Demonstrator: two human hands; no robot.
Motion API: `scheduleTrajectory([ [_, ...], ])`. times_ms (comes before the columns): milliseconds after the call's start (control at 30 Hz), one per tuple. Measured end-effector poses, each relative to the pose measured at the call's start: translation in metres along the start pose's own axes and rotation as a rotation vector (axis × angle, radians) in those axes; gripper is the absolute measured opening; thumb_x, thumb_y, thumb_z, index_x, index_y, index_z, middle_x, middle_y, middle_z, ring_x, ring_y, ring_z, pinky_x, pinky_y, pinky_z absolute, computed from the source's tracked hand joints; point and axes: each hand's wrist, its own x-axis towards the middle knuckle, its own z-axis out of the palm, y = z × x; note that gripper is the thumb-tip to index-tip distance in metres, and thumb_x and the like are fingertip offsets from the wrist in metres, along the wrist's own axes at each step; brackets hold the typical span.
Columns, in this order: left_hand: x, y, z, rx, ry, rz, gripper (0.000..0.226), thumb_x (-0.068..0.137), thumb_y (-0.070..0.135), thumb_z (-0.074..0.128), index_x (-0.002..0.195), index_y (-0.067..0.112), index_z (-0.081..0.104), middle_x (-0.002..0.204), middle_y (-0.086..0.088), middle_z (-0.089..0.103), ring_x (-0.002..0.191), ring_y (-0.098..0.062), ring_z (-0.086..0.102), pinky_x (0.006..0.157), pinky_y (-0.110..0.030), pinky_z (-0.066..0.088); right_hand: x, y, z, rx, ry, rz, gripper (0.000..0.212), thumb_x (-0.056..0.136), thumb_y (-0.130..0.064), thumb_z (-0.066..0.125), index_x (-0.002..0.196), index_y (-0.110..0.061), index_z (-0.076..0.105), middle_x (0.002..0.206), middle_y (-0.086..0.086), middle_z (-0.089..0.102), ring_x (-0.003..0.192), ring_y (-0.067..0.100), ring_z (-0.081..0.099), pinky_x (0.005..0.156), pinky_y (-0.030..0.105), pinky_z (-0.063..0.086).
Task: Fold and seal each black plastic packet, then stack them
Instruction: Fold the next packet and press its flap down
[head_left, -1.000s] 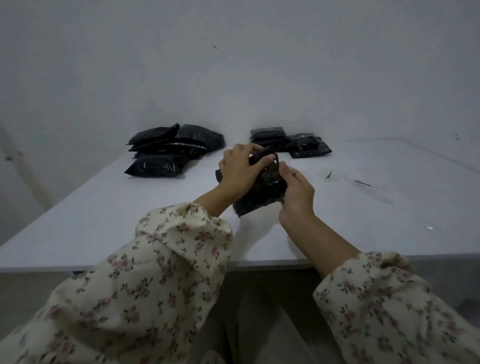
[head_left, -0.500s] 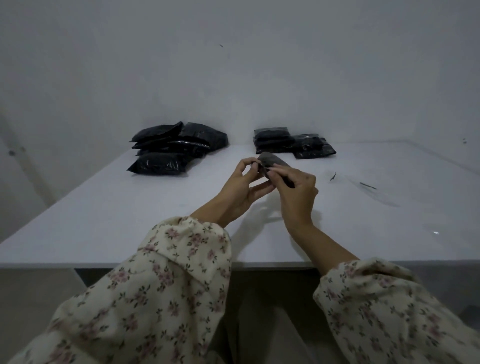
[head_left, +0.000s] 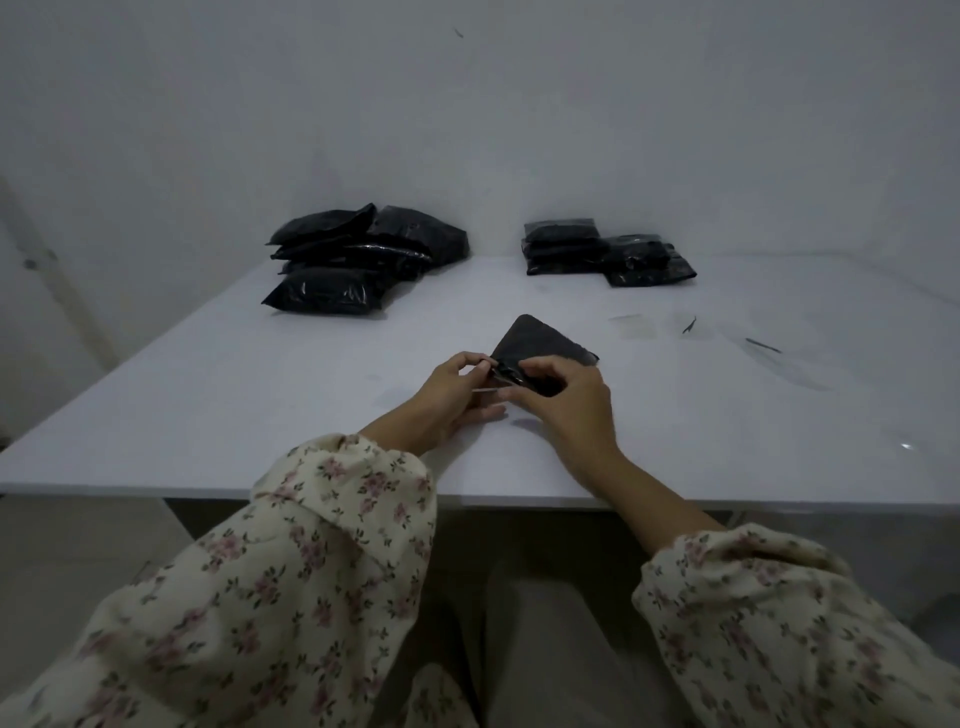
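At the far left of the white table (head_left: 208, 395), a loose heap of black plastic packets (head_left: 358, 260) is piled against the wall, several of them lying askew. Nearer the front edge, the left hand (head_left: 447, 400) is closed in a pinch, with the near left corner of the packet in work (head_left: 540, 345) gripped between thumb and fingertips. That packet is held low over the middle of the table, its matte flap raised and pointing away. Whether it rests on the surface cannot be told. The right hand (head_left: 566, 402) is curled over the packet's glossy near edge, which is pinched just beside the left thumb. Farther right, at the back, a tidier stack of packets (head_left: 561, 247) is set, with a lower one touching it. Small dark scraps (head_left: 689, 325) are scattered beyond.

The fold appears half formed and the seal not yet made. The slick film could slip from either pinch and the fold spring open. If the two hands are not kept level, a crooked, wrinkled seal could result. Scraps could be trapped under the flap were the packet set down among them. The stack could slide if the packet is laid on it off-centre.
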Motion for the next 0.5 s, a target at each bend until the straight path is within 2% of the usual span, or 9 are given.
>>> scheduleTrajectory([
  [33,0.001,0.000,-0.002,0.018,0.001,0.000,0.014,0.102,0.015,0.040,0.098,0.010,0.053,0.096,-0.013,0.064,0.079,-0.018,0.067,0.066,-0.031,0.060,0.000,0.001,0.000,-0.119,-0.037,-0.052,0.048,0.067,-0.046,0.078,0.110,-0.026,0.065,0.107,-0.008,0.064,0.103,0.015,0.051,0.090,0.034,0.044],
  [100,0.002,0.001,-0.006,0.113,0.007,0.026,0.017,0.102,0.013,0.040,0.095,0.011,0.055,0.100,-0.015,0.065,0.086,-0.018,0.066,0.064,-0.028,0.060,0.001,0.003,0.001,-0.333,-0.065,-0.155,0.048,0.070,-0.037,0.079,0.113,-0.025,0.062,0.112,-0.005,0.058,0.104,0.017,0.044,0.086,0.029,0.038],
  [167,0.003,0.001,-0.010,0.276,0.015,0.099,0.020,0.101,0.009,0.040,0.089,0.014,0.056,0.098,-0.015,0.064,0.084,-0.016,0.065,0.057,-0.024,0.057,0.004,0.002,0.002,-0.421,-0.031,-0.248,0.040,0.073,-0.026,0.077,0.111,-0.021,0.064,0.109,-0.001,0.057,0.101,0.019,0.044,0.081,0.026,0.035],
  [233,0.004,0.000,-0.017,0.465,0.012,0.199,0.022,0.097,-0.001,0.046,0.089,0.017,0.057,0.102,-0.017,0.062,0.080,-0.017,0.062,0.054,-0.021,0.051,0.008,0.004,0.003,-0.437,-0.002,-0.304,0.032,0.075,-0.019,0.075,0.106,-0.017,0.067,0.103,0.001,0.058,0.097,0.021,0.047,0.079,0.028,0.038],
  [300,0.004,-0.002,-0.024,0.711,0.016,0.298,0.023,0.087,-0.004,0.059,0.097,0.018,0.059,0.109,-0.011,0.056,0.087,-0.016,0.056,0.064,-0.017,0.048,0.010,0.005,0.004,-0.456,-0.016,-0.331,0.029,0.076,-0.016,0.075,0.104,-0.016,0.069,0.101,0.002,0.060,0.095,0.021,0.048,0.076,0.030,0.043],
  [367,0.008,-0.008,-0.029,0.941,0.060,0.415,0.031,0.078,0.007,0.074,0.102,0.022,0.063,0.115,-0.007,0.046,0.106,-0.018,0.044,0.087,-0.020,0.042,0.012,0.008,0.005,-0.459,-0.023,-0.357,0.027,0.076,-0.014,0.075,0.102,-0.015,0.071,0.100,0.002,0.062,0.093,0.022,0.050,0.073,0.029,0.043],
  [400,0.008,-0.011,-0.030,1.005,0.071,0.474,0.032,0.075,0.013,0.078,0.101,0.024,0.065,0.116,-0.005,0.044,0.110,-0.018,0.039,0.094,-0.021,0.035,0.012,0.009,0.005,-0.457,-0.023,-0.367,0.026,0.075,-0.014,0.076,0.100,-0.015,0.071,0.099,0.002,0.062,0.092,0.022,0.051,0.071,0.028,0.043],
  [500,0.010,-0.016,-0.033,1.079,0.084,0.655,0.018,0.076,0.019,0.078,0.092,0.023,0.071,0.109,0.002,0.051,0.106,-0.014,0.042,0.086,-0.006,0.025,0.012,0.010,0.004,-0.462,-0.034,-0.384,0.022,0.076,-0.016,0.076,0.097,-0.015,0.072,0.098,0.000,0.064,0.092,0.021,0.052,0.068,0.024,0.039],
])
